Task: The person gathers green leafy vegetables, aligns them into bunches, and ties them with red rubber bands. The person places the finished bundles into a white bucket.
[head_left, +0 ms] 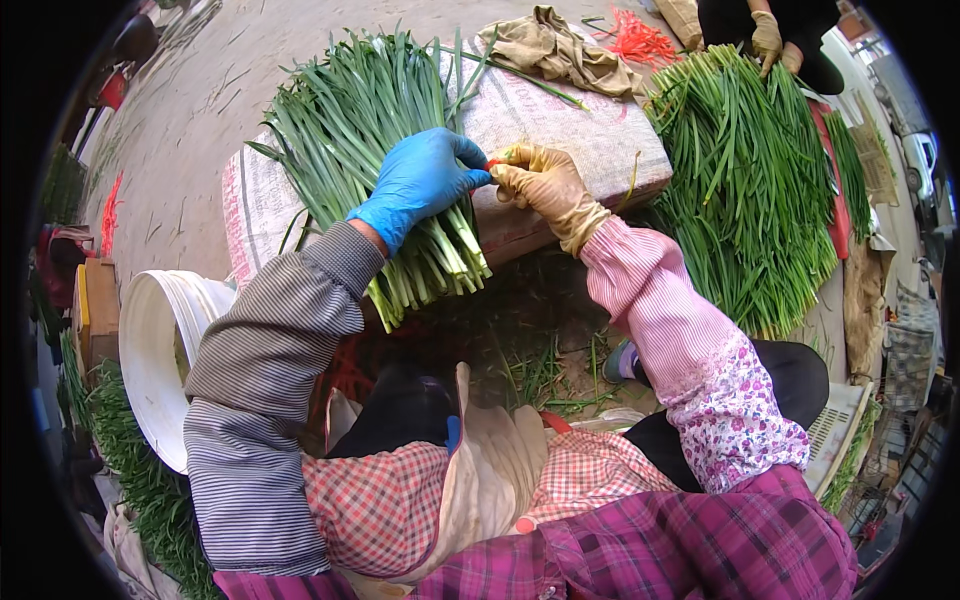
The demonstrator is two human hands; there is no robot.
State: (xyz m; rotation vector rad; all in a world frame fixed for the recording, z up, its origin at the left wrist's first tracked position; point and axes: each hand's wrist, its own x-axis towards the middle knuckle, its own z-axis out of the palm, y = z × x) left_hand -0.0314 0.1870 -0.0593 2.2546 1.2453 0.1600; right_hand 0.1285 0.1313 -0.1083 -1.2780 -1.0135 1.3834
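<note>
A bundle of Chinese chives (pixel 352 105) lies across a woven sack cover (pixel 555 127) on a low block before me, its pale cut ends (pixel 442 262) hanging past the near edge. My left hand (pixel 427 180), in a blue glove, rests over the bundle near those ends. Its thumb and forefinger pinch a short bit of red tie (pixel 492 164). From the other side my right hand (pixel 547 184), in a tan rubber glove, grips the same tie between its fingertips. Most of the tie is hidden by my fingers and the stalks.
A heap of chives (pixel 750 180) stands to the right, with another person's gloved hand (pixel 766 37) at its top. Behind the bundle lie a crumpled brown cloth (pixel 559 52) and red plastic strips (pixel 637 37). A white bucket (pixel 161 360) is tipped beside my left arm.
</note>
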